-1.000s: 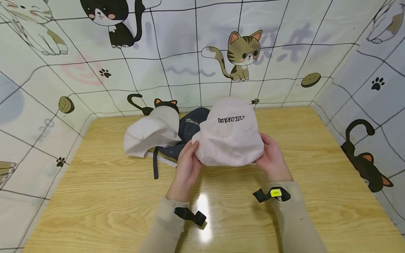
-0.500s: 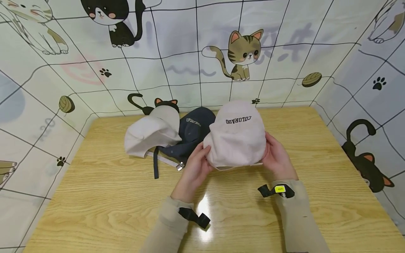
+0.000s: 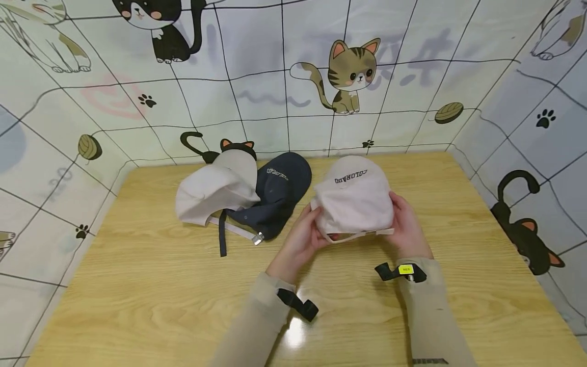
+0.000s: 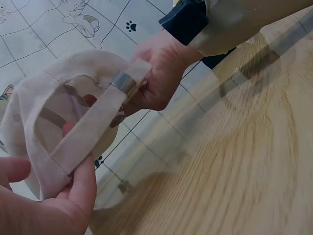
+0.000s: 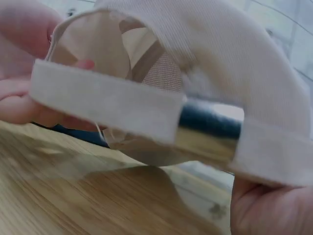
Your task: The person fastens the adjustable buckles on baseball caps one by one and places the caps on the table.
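Observation:
Both hands hold a pale pink baseball cap (image 3: 355, 204) with its brim pointing away and "COLORADO" lettering on the brim. My left hand (image 3: 302, 239) grips its left rear edge, thumb outside, with fingers under the back strap (image 4: 93, 125). At the opposite side my right hand (image 3: 409, 229) holds the edge by the strap's end; in the head view its fingers are partly hidden behind the cap. A metal buckle (image 5: 210, 128) sits on the strap, nearer the right hand. Through the back opening the right wrist view shows the cap's inside.
A navy cap (image 3: 277, 199), also lettered, lies left of the held cap on the wooden table (image 3: 183, 306). Beside and partly over it sits a whitish cap (image 3: 213, 196), its strap and buckle (image 3: 258, 238) trailing forward. Cat-print cloth walls (image 3: 257, 102) enclose the back and sides.
Both hands have carried the pink cap to the right and tipped it lower, so its brim looks shorter. More of the navy cap and the buckle beside it has come into sight.

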Available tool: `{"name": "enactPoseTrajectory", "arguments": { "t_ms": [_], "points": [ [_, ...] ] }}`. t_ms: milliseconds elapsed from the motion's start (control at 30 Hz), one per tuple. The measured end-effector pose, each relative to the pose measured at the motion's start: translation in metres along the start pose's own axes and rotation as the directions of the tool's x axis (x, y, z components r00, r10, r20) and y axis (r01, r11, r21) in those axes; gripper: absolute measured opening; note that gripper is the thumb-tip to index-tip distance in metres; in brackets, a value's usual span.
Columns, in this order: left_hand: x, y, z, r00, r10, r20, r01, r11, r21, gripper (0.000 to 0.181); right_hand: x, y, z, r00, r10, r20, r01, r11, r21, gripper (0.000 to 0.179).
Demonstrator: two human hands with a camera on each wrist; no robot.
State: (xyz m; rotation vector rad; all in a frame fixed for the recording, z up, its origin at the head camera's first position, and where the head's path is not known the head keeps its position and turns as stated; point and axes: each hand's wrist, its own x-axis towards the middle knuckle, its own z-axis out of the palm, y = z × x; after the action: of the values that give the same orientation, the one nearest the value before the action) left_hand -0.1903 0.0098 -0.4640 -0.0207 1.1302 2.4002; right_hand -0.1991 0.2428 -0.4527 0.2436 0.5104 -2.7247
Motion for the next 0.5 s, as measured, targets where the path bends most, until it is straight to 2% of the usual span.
{"name": "enactPoseTrajectory", "arguments": {
  "t_ms": [100, 200, 267, 333, 500],
  "points": [
    [0.009, -0.006, 0.009, 0.999, -0.034, -0.015, 0.034, 0.999, 0.006, 0.052, -0.003, -0.01, -0.012, 1.0, -0.013, -0.016, 0.015, 0.99, 0.138, 0.026],
    [0.014, -0.011, 0.015, 0.995, -0.055, -0.078, 0.057, 0.998, 0.033, 0.067, -0.006, -0.02, -0.021, 0.999, -0.038, -0.017, 0.042, 0.969, 0.244, 0.027],
    [0.015, -0.014, 0.016, 0.994, -0.055, -0.093, 0.06, 0.997, 0.055, 0.073, -0.008, -0.026, -0.026, 0.998, -0.062, -0.028, 0.067, 0.955, 0.29, 0.026],
    [0.015, -0.015, 0.017, 0.995, -0.052, -0.081, 0.058, 0.995, 0.078, 0.072, -0.011, -0.031, -0.03, 0.995, -0.092, -0.047, 0.102, 0.947, 0.303, 0.027],
    [0.018, -0.015, 0.015, 0.999, -0.039, 0.015, 0.038, 0.995, 0.089, 0.061, -0.016, -0.039, -0.035, 0.977, -0.173, -0.124, 0.204, 0.925, 0.32, 0.03]
  ]
}}
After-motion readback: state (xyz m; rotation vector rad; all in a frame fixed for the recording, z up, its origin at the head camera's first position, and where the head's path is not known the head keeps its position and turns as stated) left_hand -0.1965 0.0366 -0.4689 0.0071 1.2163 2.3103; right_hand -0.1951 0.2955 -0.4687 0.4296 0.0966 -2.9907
